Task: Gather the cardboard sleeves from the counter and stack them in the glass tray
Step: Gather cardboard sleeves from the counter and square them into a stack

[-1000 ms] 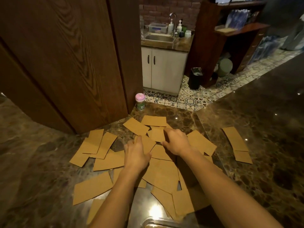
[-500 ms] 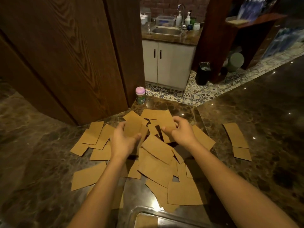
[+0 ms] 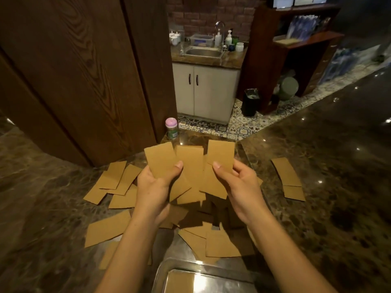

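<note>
Both hands hold a fanned bunch of flat brown cardboard sleeves [image 3: 189, 166] up above the dark marble counter [image 3: 317, 187]. My left hand [image 3: 155, 187] grips the left side of the bunch, thumb on top. My right hand [image 3: 239, 182] pinches the right side. Several more sleeves lie loose on the counter: a group at the left [image 3: 115, 182], one nearer me [image 3: 108, 228], a pile under my hands [image 3: 220, 244], and two at the right [image 3: 288, 178]. The glass tray [image 3: 163, 271] sits at the bottom edge with a sleeve [image 3: 179, 282] inside.
A small jar with a pink lid [image 3: 171, 128] stands at the counter's far edge beside a tall wooden panel [image 3: 84, 81]. Beyond the counter are a sink cabinet [image 3: 206, 89], a black bin [image 3: 250, 102] and wooden shelves [image 3: 296, 43].
Both hands gathered sleeves from the middle of the counter, closed on them and lifted the bunch up. The view tilted down, bringing the glass tray into sight.
</note>
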A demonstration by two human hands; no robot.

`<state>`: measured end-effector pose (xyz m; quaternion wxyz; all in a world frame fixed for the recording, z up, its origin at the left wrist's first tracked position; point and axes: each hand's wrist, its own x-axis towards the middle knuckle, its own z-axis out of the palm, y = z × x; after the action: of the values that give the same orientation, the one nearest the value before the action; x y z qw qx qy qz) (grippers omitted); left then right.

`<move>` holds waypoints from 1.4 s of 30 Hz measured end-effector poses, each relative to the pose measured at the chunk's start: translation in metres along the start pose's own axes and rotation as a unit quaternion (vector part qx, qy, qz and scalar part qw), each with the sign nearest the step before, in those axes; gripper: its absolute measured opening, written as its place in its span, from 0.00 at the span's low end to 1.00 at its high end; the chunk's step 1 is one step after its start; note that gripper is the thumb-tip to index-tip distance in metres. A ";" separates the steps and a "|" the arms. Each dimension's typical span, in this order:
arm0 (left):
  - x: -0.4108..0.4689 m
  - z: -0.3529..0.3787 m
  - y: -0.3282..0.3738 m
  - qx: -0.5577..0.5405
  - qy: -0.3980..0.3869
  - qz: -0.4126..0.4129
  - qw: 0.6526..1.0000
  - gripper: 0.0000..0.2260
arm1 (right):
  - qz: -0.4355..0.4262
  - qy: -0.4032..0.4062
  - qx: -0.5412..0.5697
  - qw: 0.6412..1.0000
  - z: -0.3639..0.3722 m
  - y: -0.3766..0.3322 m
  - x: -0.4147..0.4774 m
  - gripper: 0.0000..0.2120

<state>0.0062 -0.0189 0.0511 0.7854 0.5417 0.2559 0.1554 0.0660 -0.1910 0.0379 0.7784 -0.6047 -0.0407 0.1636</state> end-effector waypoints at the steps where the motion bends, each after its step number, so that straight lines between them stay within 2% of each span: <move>1: -0.004 0.003 -0.002 -0.022 -0.010 -0.012 1.000 0.15 | -0.002 -0.002 -0.001 1.000 -0.003 -0.002 -0.008 0.11; 5: -0.019 0.019 -0.011 -0.048 -0.081 -0.032 0.995 0.13 | -0.016 -0.003 -0.029 0.999 -0.010 -0.006 -0.030 0.11; 9: -0.026 0.027 -0.010 -0.081 -0.112 -0.047 0.989 0.11 | -0.045 0.061 -0.051 0.996 -0.026 -0.013 -0.036 0.10; 13: -0.030 0.026 -0.006 -0.090 -0.124 -0.070 0.986 0.12 | -0.023 0.086 0.020 0.996 -0.040 -0.022 -0.042 0.09; 16: -0.035 0.028 -0.003 -0.054 -0.148 -0.061 0.986 0.10 | -0.030 0.065 0.040 0.997 -0.039 -0.023 -0.049 0.10; 21: -0.052 0.044 -0.013 0.005 -0.217 -0.070 0.974 0.12 | -0.084 0.069 -0.068 0.992 -0.019 -0.009 -0.057 0.09; 26: -0.057 0.042 -0.014 -0.001 -0.200 -0.044 0.979 0.12 | -0.126 0.095 -0.141 0.977 -0.017 -0.002 -0.059 0.10; 31: -0.061 0.041 -0.011 -0.065 -0.249 -0.096 0.962 0.14 | -0.085 0.047 -0.089 0.991 -0.015 -0.006 -0.064 0.11; 33: -0.062 0.038 -0.009 -0.102 -0.271 -0.117 0.950 0.16 | -0.070 0.067 -0.051 0.994 -0.018 -0.010 -0.064 0.11; 36: -0.061 0.033 -0.011 -0.044 -0.243 -0.069 0.967 0.15 | -0.058 0.118 0.022 0.991 -0.032 -0.024 -0.063 0.10; 39: -0.058 0.034 -0.011 -0.019 -0.190 -0.027 0.981 0.14 | -0.032 0.077 0.091 0.992 -0.038 -0.033 -0.067 0.11; 42: -0.059 0.041 -0.012 0.010 -0.182 0.010 0.983 0.15 | -0.023 0.026 0.039 0.999 -0.032 -0.028 -0.070 0.12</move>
<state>-0.0193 -0.0853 0.0648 0.8116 0.5716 0.1051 0.0593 0.0141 -0.2479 0.0660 0.8055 -0.5771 -0.0283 0.1315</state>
